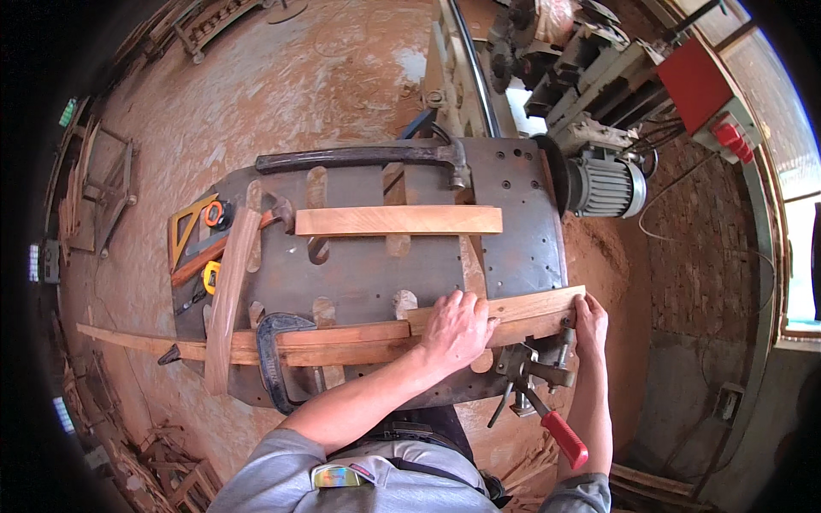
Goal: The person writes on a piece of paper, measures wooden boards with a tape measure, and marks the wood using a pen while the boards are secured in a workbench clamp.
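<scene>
A short flat wooden strip [539,303] lies against a long wooden rail [359,352] along the near side of a dark metal bench [342,282]. My left hand [457,329] is closed over the strip's left part, fingers curled on its far edge. At its right end my right hand [590,325] grips the strip between thumb and fingers; some fingers are hidden. Just below, a toggle clamp [526,369] with a red handle [564,438] stands by my right forearm. A black C-clamp [272,363] sits around the rail, left of my left forearm.
Across the bench lie a planed wooden block [398,221], a hammer [368,157], another wooden strip [233,299], a yellow set square [183,231] and a yellow tape measure [211,278]. An electric motor [609,186] and red switch box [697,81] are at right.
</scene>
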`<move>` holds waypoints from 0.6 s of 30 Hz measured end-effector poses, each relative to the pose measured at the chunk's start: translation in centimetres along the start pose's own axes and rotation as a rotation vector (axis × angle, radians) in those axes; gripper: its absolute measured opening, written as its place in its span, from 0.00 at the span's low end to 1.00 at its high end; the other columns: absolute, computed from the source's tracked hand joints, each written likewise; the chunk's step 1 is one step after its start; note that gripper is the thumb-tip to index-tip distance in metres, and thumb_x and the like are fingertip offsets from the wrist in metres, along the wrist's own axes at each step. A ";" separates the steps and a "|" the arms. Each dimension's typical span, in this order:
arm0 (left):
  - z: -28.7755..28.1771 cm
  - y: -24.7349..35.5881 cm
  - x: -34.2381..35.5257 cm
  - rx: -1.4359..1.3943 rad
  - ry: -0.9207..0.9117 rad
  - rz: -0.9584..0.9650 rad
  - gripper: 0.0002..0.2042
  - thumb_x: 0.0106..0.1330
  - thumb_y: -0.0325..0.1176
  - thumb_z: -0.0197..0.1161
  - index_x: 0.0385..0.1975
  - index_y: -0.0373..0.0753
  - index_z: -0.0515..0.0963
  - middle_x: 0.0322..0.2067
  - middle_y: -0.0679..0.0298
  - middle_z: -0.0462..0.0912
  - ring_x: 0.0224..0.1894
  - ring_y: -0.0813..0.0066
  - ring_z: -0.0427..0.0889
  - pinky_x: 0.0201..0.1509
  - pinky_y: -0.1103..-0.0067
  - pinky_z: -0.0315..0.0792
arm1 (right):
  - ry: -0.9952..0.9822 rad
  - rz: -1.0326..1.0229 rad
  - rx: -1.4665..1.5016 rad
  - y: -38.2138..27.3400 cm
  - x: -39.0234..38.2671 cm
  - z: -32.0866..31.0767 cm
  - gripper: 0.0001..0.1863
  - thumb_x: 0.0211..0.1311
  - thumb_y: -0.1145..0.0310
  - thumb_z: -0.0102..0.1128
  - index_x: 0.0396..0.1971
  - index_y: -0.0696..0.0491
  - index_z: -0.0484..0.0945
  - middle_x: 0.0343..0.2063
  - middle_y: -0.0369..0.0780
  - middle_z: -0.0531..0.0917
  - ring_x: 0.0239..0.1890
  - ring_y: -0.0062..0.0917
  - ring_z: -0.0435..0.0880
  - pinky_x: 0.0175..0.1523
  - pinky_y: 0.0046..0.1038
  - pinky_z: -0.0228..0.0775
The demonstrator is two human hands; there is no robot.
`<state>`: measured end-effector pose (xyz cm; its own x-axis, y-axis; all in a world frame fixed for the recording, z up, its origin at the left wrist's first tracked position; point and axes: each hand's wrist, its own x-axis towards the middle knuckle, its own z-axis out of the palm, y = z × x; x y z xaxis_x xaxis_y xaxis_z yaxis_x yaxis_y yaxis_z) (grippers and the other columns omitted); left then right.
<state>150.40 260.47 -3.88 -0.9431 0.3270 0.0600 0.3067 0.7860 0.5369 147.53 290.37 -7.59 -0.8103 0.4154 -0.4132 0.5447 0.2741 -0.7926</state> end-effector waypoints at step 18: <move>-21.1 -18.3 -18.3 0.475 0.172 -0.990 0.31 0.59 0.38 0.70 0.59 0.26 0.69 0.52 0.44 0.74 0.56 0.49 0.71 0.64 0.62 0.65 | 0.055 0.132 0.379 5.6 -2.9 -3.9 0.17 0.72 0.56 0.56 0.46 0.55 0.77 0.37 0.36 0.80 0.35 0.19 0.80 0.36 0.23 0.76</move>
<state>159.35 229.08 2.97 -0.7925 -0.6044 -0.0813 -0.6085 0.7927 0.0376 153.75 294.09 -9.08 -0.7207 0.4739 -0.5060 0.5168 -0.1194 -0.8478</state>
